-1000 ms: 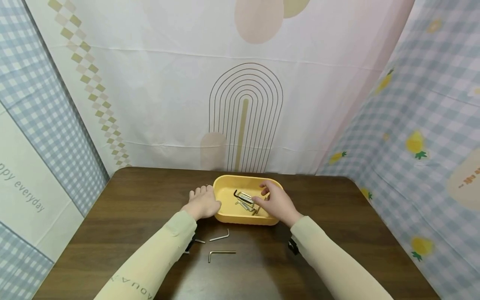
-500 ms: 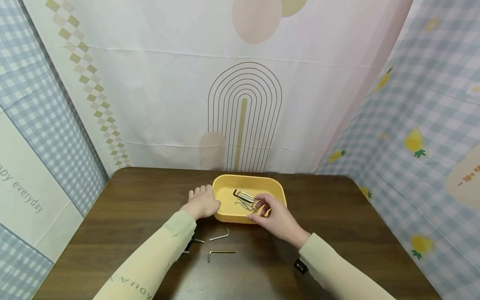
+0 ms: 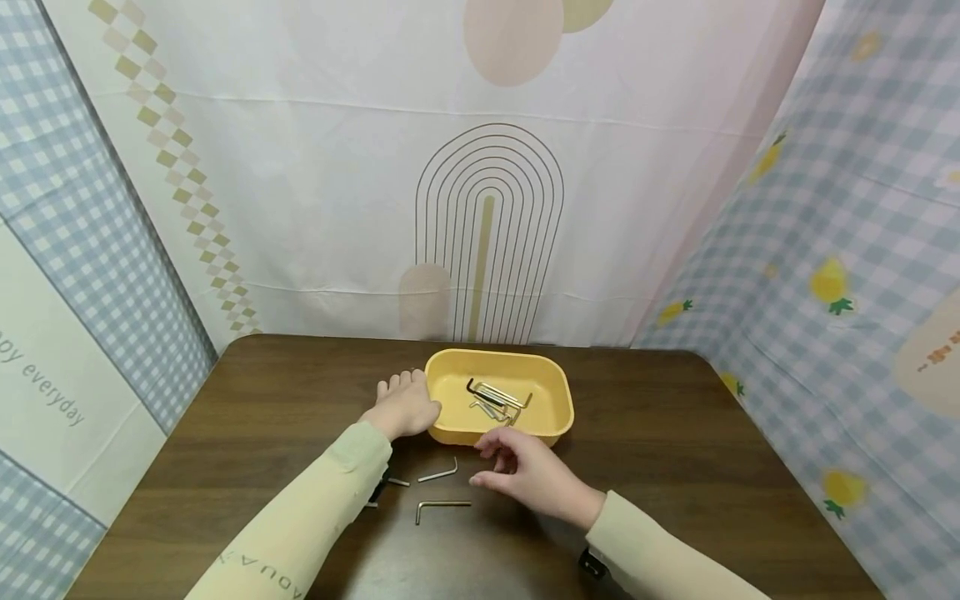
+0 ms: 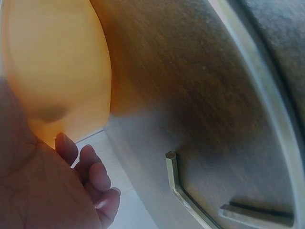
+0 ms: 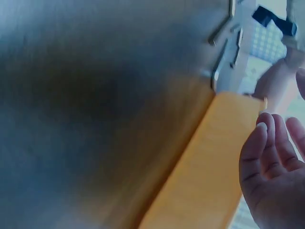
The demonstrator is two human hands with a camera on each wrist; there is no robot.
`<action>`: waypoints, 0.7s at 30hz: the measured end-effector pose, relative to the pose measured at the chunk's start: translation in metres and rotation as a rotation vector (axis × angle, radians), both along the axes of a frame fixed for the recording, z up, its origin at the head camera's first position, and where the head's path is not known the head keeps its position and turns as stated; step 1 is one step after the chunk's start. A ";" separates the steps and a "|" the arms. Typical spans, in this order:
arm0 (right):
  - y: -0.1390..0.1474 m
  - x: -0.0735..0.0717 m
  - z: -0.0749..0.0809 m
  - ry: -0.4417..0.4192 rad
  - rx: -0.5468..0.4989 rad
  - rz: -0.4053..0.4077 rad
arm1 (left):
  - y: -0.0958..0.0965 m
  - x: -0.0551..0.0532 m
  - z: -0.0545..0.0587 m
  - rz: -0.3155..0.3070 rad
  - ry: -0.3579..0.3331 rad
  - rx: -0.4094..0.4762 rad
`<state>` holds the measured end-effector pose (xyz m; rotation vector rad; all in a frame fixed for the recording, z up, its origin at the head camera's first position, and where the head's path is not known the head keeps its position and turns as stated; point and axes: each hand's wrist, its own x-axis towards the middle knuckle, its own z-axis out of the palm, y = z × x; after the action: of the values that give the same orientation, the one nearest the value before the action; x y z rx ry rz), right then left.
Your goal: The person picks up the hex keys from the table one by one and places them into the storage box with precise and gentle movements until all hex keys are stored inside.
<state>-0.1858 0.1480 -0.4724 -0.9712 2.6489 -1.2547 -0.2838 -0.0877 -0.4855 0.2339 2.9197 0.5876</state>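
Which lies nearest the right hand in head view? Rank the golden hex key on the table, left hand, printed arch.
1. Golden hex key, left of the right hand.
2. Left hand, at the tray's left end.
3. Printed arch, ahead on the backdrop.

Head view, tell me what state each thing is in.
Yellow tub: upright, uncovered
Hex keys inside: loosely piled
Silver hex key: lying on table
Brass hex key: lying on table
Keys by left sleeve: partly hidden
Left hand: holding tub's end
Right hand: relaxed, nothing visibly held

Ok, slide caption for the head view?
Left hand at a yellow tray of hex keys, right hand near its front edge.
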 end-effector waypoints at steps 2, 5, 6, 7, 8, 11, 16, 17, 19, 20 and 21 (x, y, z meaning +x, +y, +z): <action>-0.004 0.002 -0.006 -0.015 0.030 0.018 | 0.000 -0.001 -0.001 0.000 0.002 0.003; -0.010 0.004 -0.015 -0.041 0.078 0.038 | -0.001 -0.001 -0.001 0.001 -0.003 0.004; -0.012 0.005 -0.018 -0.052 0.093 0.042 | 0.000 -0.002 -0.002 0.001 -0.003 0.008; -0.014 0.005 -0.020 -0.064 0.111 0.049 | -0.001 -0.001 -0.002 0.004 -0.004 0.008; -0.016 0.006 -0.022 -0.073 0.130 0.056 | -0.001 -0.001 -0.001 0.004 -0.003 0.009; -0.022 0.008 -0.025 -0.079 0.176 0.078 | -0.001 0.000 0.000 0.005 0.003 0.011; -0.029 0.009 -0.026 -0.067 0.222 0.072 | 0.000 0.003 0.005 0.002 0.005 0.013; -0.030 0.009 -0.026 -0.064 0.228 0.071 | 0.000 0.004 0.006 -0.001 0.006 0.011; -0.032 0.009 -0.026 -0.062 0.240 0.069 | 0.000 0.006 0.008 -0.004 0.005 0.005; -0.034 0.009 -0.026 -0.061 0.248 0.068 | 0.000 0.006 0.009 -0.007 0.006 0.001; -0.034 0.009 -0.026 -0.062 0.254 0.067 | -0.001 0.007 0.009 -0.007 0.006 -0.004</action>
<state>-0.1765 0.1135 -0.4987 -0.9547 2.6211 -0.8917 -0.2768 -0.0882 -0.4761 0.2454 2.9245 0.5813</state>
